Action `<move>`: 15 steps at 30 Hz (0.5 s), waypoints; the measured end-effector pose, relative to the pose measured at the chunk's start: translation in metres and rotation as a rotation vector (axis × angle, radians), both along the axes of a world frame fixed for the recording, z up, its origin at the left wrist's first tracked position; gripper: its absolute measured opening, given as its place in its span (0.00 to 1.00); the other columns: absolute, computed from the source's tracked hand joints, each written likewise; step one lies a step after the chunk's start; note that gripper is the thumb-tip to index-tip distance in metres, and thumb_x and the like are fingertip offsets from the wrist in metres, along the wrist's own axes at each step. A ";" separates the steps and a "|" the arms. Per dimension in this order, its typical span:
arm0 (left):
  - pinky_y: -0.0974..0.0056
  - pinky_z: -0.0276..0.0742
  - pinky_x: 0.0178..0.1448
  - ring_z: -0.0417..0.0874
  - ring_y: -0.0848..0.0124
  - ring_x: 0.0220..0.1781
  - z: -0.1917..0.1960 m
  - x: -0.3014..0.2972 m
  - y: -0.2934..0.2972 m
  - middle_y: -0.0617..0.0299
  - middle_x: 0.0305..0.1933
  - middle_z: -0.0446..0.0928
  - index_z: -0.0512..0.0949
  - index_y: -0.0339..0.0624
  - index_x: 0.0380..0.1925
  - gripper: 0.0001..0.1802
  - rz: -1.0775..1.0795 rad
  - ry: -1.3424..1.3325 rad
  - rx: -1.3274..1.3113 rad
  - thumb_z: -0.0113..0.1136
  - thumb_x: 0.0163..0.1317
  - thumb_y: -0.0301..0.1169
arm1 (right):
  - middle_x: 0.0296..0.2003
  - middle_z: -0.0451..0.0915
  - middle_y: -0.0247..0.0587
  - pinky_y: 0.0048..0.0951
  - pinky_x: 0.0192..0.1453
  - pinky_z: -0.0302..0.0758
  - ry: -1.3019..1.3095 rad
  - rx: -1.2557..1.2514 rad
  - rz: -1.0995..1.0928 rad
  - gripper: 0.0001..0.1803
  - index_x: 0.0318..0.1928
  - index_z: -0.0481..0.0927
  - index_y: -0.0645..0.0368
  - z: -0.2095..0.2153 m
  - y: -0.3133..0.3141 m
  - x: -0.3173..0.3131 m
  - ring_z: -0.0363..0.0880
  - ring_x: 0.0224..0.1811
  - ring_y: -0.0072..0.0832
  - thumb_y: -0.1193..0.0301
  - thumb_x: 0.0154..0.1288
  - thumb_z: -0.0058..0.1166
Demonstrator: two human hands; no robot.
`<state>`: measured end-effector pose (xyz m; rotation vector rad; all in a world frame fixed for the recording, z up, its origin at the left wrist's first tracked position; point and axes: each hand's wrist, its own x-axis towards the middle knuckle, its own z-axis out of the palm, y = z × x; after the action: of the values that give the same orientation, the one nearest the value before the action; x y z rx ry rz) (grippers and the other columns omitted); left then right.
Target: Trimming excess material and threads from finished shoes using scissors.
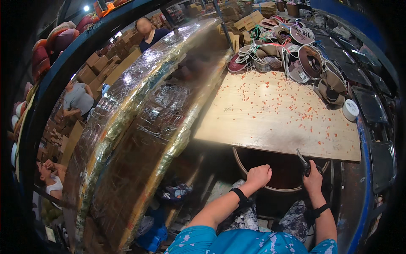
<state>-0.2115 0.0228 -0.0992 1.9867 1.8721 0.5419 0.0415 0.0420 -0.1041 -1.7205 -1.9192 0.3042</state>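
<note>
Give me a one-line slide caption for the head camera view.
Right hand grips small snips, left hand fisted, over a round bin below a wooden worktable.

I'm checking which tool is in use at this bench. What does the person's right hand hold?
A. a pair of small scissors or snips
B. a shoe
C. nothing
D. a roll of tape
A: the right hand grips a pair of small dark scissors or snips, blades pointing up toward the wooden board, while the left hand is a closed fist over the round tub.
</note>
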 end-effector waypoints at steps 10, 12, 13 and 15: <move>0.49 0.77 0.37 0.81 0.50 0.31 0.001 0.001 -0.004 0.50 0.28 0.79 0.77 0.41 0.27 0.12 0.044 -0.009 0.028 0.50 0.59 0.37 | 0.28 0.77 0.50 0.44 0.36 0.74 0.034 0.017 0.012 0.32 0.58 0.67 0.53 0.002 -0.002 -0.002 0.78 0.31 0.48 0.75 0.48 0.58; 0.49 0.77 0.37 0.81 0.50 0.31 -0.002 0.002 -0.002 0.49 0.27 0.79 0.77 0.41 0.26 0.12 0.045 -0.008 0.036 0.50 0.59 0.37 | 0.29 0.78 0.50 0.44 0.38 0.74 0.040 -0.012 -0.020 0.33 0.59 0.66 0.52 -0.002 -0.002 0.000 0.79 0.33 0.48 0.73 0.49 0.60; 0.49 0.77 0.37 0.81 0.50 0.30 -0.003 0.002 -0.002 0.49 0.27 0.79 0.77 0.41 0.26 0.12 0.022 -0.007 0.043 0.50 0.58 0.36 | 0.32 0.79 0.51 0.44 0.39 0.74 0.023 -0.020 -0.021 0.34 0.59 0.65 0.52 -0.003 -0.003 0.002 0.79 0.36 0.49 0.71 0.50 0.60; 0.49 0.77 0.36 0.81 0.51 0.30 -0.003 0.002 -0.002 0.49 0.25 0.79 0.78 0.40 0.25 0.12 0.025 -0.002 0.069 0.51 0.58 0.36 | 0.29 0.77 0.47 0.42 0.36 0.75 -0.016 0.056 -0.027 0.34 0.60 0.66 0.53 -0.003 -0.003 0.000 0.79 0.32 0.45 0.75 0.49 0.60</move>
<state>-0.2094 0.0212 -0.1021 2.0078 1.9037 0.6239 0.0411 0.0386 -0.1068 -1.7164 -1.8963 0.2252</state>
